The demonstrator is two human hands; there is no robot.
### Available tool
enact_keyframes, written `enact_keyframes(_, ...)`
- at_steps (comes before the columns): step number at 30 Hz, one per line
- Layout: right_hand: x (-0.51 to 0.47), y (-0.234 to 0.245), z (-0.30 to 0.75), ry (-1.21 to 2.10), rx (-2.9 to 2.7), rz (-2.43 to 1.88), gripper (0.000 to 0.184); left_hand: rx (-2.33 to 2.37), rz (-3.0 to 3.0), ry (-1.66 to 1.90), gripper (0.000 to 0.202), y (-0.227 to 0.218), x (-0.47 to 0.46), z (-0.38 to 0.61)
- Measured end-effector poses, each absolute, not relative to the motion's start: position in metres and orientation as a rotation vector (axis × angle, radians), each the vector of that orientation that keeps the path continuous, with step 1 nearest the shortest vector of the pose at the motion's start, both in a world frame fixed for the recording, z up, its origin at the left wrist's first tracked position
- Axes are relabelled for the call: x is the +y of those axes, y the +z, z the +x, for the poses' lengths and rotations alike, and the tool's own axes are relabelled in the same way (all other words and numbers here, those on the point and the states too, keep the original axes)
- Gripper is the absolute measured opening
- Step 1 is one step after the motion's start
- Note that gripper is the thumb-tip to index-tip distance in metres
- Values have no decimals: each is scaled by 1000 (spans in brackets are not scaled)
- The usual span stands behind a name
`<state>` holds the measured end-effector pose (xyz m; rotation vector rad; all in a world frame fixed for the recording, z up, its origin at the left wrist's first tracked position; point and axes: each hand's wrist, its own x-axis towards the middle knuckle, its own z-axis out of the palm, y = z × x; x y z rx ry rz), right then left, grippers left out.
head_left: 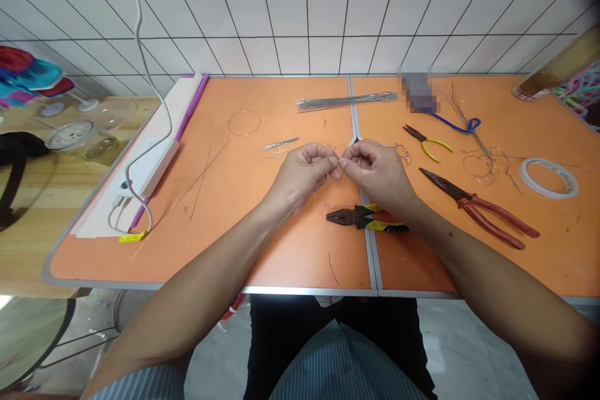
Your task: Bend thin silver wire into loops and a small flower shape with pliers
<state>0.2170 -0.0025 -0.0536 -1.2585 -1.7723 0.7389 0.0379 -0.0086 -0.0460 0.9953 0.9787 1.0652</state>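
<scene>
Above the middle of the orange table, my left hand [307, 172] and my right hand [375, 169] meet at the fingertips. Both pinch a thin copper-coloured wire [334, 206], which loops down below the fingers and shows a small curl above them. The exact spot where the fingertips grip it is hidden. Combination pliers [349, 217] with black, yellow and green handles lie just under my right hand, partly covered by the wrist. A small tangle of copper wire [402, 151] rests behind the right hand.
Red-handled long-nose pliers [469, 200], small yellow-handled pliers [424, 137] and a white tape ring [548, 177] lie on the right. Straight metal wires [347, 101] lie at the back. A wire ring [244, 122] and a white power strip [152, 169] are on the left.
</scene>
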Motion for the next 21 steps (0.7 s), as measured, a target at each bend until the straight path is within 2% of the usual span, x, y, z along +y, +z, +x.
enact_keyframes(9, -4, -46, 217, 903, -1717, -1291, 11, 968, 1079, 1078, 16, -48, -9, 37)
enact_keyframes(21, -5, -46, 219, 929, -1733, -1295, 12, 977, 1138, 1044, 19, -49, -5, 33)
